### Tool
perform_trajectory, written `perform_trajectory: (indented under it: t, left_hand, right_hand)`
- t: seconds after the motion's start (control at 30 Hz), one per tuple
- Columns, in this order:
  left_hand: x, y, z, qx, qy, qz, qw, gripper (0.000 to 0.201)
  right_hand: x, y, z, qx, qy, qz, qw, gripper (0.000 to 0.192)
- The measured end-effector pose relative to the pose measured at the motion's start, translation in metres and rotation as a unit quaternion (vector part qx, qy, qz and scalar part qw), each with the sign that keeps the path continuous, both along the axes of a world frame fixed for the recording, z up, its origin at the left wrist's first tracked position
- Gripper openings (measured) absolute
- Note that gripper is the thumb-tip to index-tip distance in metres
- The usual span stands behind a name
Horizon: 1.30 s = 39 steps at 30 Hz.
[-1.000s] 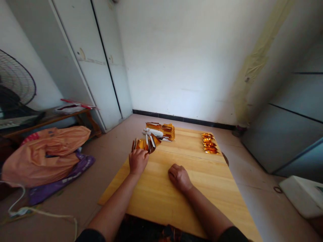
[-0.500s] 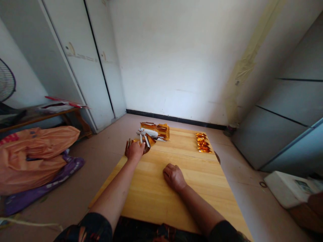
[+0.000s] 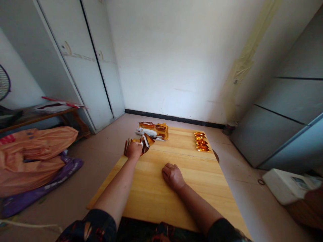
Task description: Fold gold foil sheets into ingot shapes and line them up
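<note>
Hands at gold foil sheets on low wooden table, left hand gripping loose stack.

Left hand [image 3: 133, 149] curls round a fanned bundle of gold foil sheets [image 3: 145, 141] at the table's [image 3: 176, 208] left edge; fingers closed on it, exact pinch hidden from this angle. Just beyond the grip lies a second foil pile [image 3: 153, 130]; well off to its right, a row of folded gold pieces [image 3: 201, 141]. Right hand [image 3: 172, 175] rests as a loose fist on bare wood, holding nothing, near and right of the grip. Judgement: to do this well, pinch lightly and peel one sheet, since foil creases easily and sheets cling together.
</note>
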<state>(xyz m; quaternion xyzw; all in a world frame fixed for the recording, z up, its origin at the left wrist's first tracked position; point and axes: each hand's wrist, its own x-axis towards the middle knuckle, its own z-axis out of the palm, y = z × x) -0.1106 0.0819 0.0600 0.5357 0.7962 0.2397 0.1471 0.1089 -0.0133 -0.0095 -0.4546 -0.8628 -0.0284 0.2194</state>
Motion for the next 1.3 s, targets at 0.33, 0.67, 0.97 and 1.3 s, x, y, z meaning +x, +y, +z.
perform_trajectory:
  t: [0.33, 0.67, 0.97, 1.3]
  left_hand:
    - [0.004, -0.011, 0.0, 0.071, 0.012, 0.026, 0.997, 0.026]
    - [0.008, -0.021, -0.003, 0.079, 0.094, 0.001, 0.992, 0.041]
    - [0.005, -0.021, -0.009, 0.066, 0.096, -0.013, 0.993, 0.035]
    - [0.007, -0.027, -0.008, 0.122, 0.114, -0.016, 0.986, 0.03]
  right_hand:
    - [0.001, 0.001, -0.002, -0.006, 0.006, 0.0, 1.0, 0.016]
    - [0.002, 0.002, -0.006, -0.003, 0.021, 0.007, 1.0, 0.018]
    - [0.001, -0.001, 0.001, -0.012, 0.018, 0.011, 1.0, 0.019]
    - [0.001, -0.001, 0.0, -0.016, 0.025, 0.009, 1.0, 0.017]
